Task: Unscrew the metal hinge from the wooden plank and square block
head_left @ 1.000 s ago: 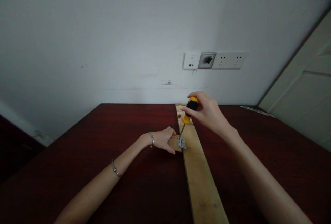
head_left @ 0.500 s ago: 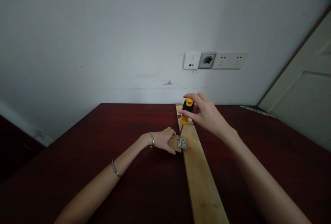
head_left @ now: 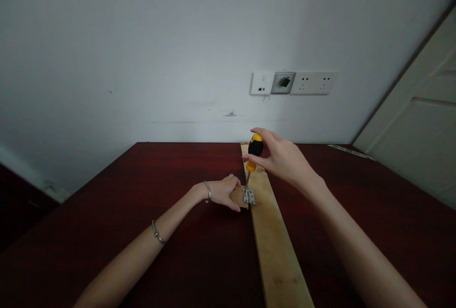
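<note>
My right hand [head_left: 281, 156] pinches the yellow and black handle of a screwdriver [head_left: 255, 148] between thumb and fingers. Its shaft points down, slightly tilted, with the tip at the left leaf of a small metal hinge [head_left: 249, 196]. That hinge spans the joint between a small wooden block [head_left: 238, 196] and a long wooden board [head_left: 276, 237]. With thumb and fingers around its left end, my left hand [head_left: 224, 191] grips the small block against the board's left edge. A bracelet circles the left wrist, another the forearm.
The dark red table [head_left: 178, 165] meets a white wall [head_left: 160, 51] at its far edge. Wall sockets [head_left: 308, 83] sit above the board's far end. To the right are a pale door [head_left: 423, 123] and a thin flat strip [head_left: 351, 152] on the table.
The screwdriver handle has turned a little within my right hand's fingers, its tip staying at the hinge. The whole view has shifted slightly. My left hand keeps its grip on the block.
</note>
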`<state>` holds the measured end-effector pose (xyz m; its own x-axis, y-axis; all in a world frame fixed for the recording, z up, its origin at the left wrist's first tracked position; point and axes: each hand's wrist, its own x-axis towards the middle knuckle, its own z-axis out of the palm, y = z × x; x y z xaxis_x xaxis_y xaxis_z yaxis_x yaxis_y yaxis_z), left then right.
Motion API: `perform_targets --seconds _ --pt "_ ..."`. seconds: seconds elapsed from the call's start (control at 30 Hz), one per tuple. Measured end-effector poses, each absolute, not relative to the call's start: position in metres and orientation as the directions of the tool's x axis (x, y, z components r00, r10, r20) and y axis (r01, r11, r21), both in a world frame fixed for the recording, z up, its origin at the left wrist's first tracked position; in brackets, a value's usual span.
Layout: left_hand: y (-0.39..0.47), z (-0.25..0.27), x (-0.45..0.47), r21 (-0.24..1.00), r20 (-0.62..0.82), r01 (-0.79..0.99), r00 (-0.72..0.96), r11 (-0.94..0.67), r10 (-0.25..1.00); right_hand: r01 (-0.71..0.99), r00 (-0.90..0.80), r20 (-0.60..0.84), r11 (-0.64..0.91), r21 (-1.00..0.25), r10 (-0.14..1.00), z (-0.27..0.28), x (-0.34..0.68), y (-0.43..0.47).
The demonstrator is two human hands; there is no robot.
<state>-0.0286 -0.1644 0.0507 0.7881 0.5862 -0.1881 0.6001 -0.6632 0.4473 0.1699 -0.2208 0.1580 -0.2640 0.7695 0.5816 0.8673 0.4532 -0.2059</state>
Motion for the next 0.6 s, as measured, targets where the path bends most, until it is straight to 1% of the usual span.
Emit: perform_targets --seconds 0.07,0.17,0.4,0.47,0.5,0.6 --pt "-0.1648 0.051 -0.0286 0.448 -0.189 0.6 0.788 -0.663 0.586 0.884 -0.246 0.558 0.419 -0.205 0.793 0.1606 0.1715 -0.2228" --pt "-0.1652 0.0514 -0.0287 0.461 -0.193 0.602 0.785 -0.652 0.588 0.836 -0.278 0.551 0.481 -0.265 0.787 0.1647 0.1747 -0.2262" --pt "-0.1634 0.0506 -0.0291 0.455 -0.2 0.598 0.791 -0.66 0.579 0.751 -0.36 0.567 0.591 -0.295 0.741 0.1647 0.1731 -0.2265" --pt "-0.1632 0.0506 -0.0292 0.456 -0.201 0.6 0.789 -0.658 0.58 0.775 -0.348 0.577 0.574 -0.267 0.739 0.1628 0.1712 -0.2257" --pt "-0.1632 0.0507 -0.0293 0.457 -0.2 0.6 0.789 -0.657 0.581 0.806 -0.334 0.579 0.544 -0.234 0.744 0.1619 0.1703 -0.2254" --pt "-0.1637 0.0511 -0.0293 0.464 -0.202 0.6 0.788 -0.652 0.582 0.916 -0.291 0.569 0.395 -0.066 0.769 0.1608 0.1695 -0.2256"
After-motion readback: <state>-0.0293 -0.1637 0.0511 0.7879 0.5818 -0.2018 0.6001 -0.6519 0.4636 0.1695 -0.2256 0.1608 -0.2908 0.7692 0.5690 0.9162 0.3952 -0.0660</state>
